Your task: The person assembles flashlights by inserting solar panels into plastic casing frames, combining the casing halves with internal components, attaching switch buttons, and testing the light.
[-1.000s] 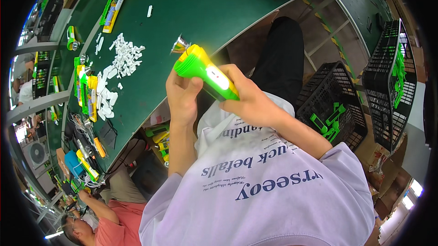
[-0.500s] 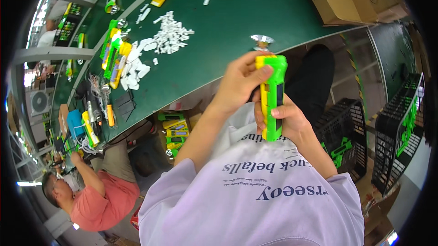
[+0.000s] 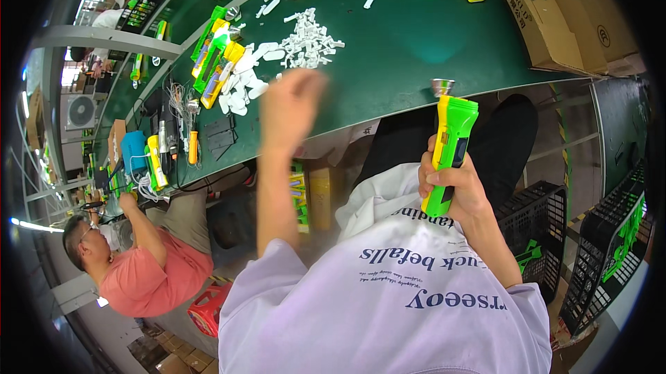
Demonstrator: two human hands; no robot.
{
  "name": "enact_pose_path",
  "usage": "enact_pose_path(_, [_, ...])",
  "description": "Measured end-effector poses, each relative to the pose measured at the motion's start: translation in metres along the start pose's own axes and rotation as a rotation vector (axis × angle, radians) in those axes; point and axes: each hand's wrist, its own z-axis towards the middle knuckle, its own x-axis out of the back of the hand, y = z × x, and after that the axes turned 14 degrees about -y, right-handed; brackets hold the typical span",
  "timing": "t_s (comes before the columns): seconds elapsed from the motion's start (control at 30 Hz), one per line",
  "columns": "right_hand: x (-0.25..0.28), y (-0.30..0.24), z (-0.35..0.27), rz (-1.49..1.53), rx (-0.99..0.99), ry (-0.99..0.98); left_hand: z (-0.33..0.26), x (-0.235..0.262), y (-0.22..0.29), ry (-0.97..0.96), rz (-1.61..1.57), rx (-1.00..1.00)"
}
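My right hand (image 3: 458, 181) is wrapped round the lower body of a green and yellow flashlight (image 3: 460, 121), held upright in front of my shirt. A shiny cone-shaped reflector (image 3: 442, 87) sticks out at the flashlight's top, tilted off its head. Smeared by motion, my left hand (image 3: 297, 100) is over the near edge of the green table, just short of a pile of small white plastic pieces (image 3: 309, 39). Its fingers are too blurred to read. Larger flat white pieces (image 3: 239, 89) lie left of that pile.
Opened flashlights (image 3: 220, 62) lie beyond the white pieces, with more at the table's far edge. Tools, including a yellow-handled screwdriver (image 3: 193, 146), lie left. A cardboard box (image 3: 555, 27) stands at right, black crates (image 3: 534, 221) below it. A co-worker in a red shirt (image 3: 163, 270) sits at left.
My left hand has let go of the flashlight and swung left toward the white pieces. The right hand keeps the flashlight, now slightly tilted. The view has shifted, moving the table's things rightward.
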Motion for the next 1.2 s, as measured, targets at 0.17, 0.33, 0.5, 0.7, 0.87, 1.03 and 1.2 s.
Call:
enact_pose_path(0.17, [0.005, -0.001, 0.004, -0.011, 0.027, -0.035, -0.002, 0.067, -0.084, -0.079, 0.598, -0.095])
enact_pose_path(0.33, [0.007, 0.002, 0.005, -0.035, 0.004, -0.033, 0.008, 0.069, -0.095, -0.189, 0.654, -0.096])
enact_pose_path(0.5, [0.007, 0.0, 0.002, -0.028, 0.018, -0.024, 0.023, 0.08, -0.09, -0.341, 0.518, 0.014])
enact_pose_path(0.7, [0.015, -0.002, 0.001, -0.034, 0.048, -0.004, -0.019, 0.036, -0.057, -0.412, 0.599, -0.454])
enact_pose_path(0.87, [0.017, -0.003, 0.001, -0.052, 0.059, 0.012, -0.021, 0.041, -0.05, -0.302, 0.457, -0.339])
enact_pose_path(1.03, [0.016, 0.003, 0.002, -0.06, 0.043, -0.007, -0.003, 0.026, -0.048, -0.333, 0.465, -0.098])
enact_pose_path(1.2, [0.017, 0.002, 0.0, -0.065, 0.068, -0.007, 0.007, 0.038, -0.031, -0.508, 0.404, -0.036])
